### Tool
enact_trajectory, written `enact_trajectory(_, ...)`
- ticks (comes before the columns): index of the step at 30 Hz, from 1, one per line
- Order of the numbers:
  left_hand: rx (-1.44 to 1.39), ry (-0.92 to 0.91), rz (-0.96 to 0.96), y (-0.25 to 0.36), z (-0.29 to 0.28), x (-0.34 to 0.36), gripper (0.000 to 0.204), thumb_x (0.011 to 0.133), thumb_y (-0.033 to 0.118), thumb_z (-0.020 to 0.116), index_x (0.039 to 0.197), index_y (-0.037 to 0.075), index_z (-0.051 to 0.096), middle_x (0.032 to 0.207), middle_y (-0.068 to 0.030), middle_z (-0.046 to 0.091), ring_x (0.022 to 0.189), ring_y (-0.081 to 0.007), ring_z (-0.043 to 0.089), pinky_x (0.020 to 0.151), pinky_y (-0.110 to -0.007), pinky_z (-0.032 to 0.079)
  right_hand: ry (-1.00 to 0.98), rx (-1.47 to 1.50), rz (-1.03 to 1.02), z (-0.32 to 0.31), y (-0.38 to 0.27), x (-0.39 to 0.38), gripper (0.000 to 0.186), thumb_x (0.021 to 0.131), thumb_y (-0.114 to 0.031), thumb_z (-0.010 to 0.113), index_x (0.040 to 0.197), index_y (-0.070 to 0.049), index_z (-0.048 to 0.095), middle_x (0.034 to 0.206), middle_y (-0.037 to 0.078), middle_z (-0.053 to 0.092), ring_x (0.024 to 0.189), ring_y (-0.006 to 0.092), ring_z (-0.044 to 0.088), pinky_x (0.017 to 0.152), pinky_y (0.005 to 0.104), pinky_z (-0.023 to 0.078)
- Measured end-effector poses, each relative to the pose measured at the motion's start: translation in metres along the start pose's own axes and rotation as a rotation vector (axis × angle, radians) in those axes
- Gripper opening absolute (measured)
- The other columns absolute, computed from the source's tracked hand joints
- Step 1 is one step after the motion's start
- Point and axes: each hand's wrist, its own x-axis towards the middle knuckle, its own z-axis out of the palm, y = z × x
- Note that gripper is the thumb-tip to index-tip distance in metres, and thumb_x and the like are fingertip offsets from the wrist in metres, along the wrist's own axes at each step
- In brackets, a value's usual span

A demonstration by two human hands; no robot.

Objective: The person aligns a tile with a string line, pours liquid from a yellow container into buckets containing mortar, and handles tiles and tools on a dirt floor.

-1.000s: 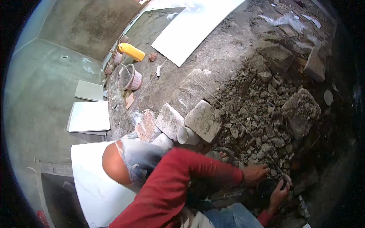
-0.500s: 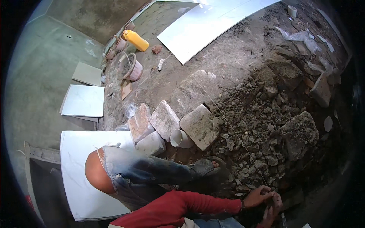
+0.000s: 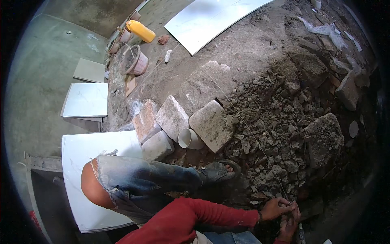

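Note:
A thin string (image 3: 254, 137) runs taut over the rubble down to my hands at the lower right. My left hand (image 3: 274, 209), at the end of a red sleeve, is closed in a pinch at the string's near end. Right beside it my right hand (image 3: 289, 224) is closed too, its fingertips meeting those of the left around the string. The exact hold of the fingers is too small to make out. Below the hands, a slim rod-like thing (image 3: 301, 234) stands partly in shadow.
Broken rubble (image 3: 272, 134) heaps beyond my hands, with a rough stone block (image 3: 211, 126) and a white cup-like pipe piece (image 3: 190, 138) near my sandalled foot (image 3: 219, 171). White tiles (image 3: 93, 179) lie left; a bucket (image 3: 136, 61) and yellow jug (image 3: 141, 31) stand far left.
The view has shifted slightly, so the surroundings sit a little higher and further left. My hands stay together at the string's end, with little change in their grip.

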Motion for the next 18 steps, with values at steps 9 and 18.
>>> enact_trajectory(9,-0.369,-0.129,-0.253,-0.003,0.010,0.002,0.062,0.075,0.047,0.067,0.108,-0.003,0.051,0.095,-0.0088,0.058,0.083,-0.0188,0.058,0.070,-0.032,0.050,-0.297,-0.652,-0.324,0.014,-0.019,-0.005,0.033,0.091,-0.018,0.046,0.120,-0.002,0.045,0.113,0.011,0.049,0.108,0.0180,0.048,0.089,0.0312,0.042)
enact_trajectory(18,-0.366,0.150,-0.197,-0.011,0.028,-0.001,0.053,0.078,0.037,0.068,0.107,-0.002,0.046,0.082,-0.0068,0.059,0.072,-0.0124,0.056,0.060,-0.028,0.048,-0.336,-1.335,-0.550,0.029,-0.029,-0.008,0.036,0.089,-0.010,0.047,0.124,-0.003,0.042,0.116,0.014,0.049,0.106,0.0246,0.050,0.089,0.0353,0.042)
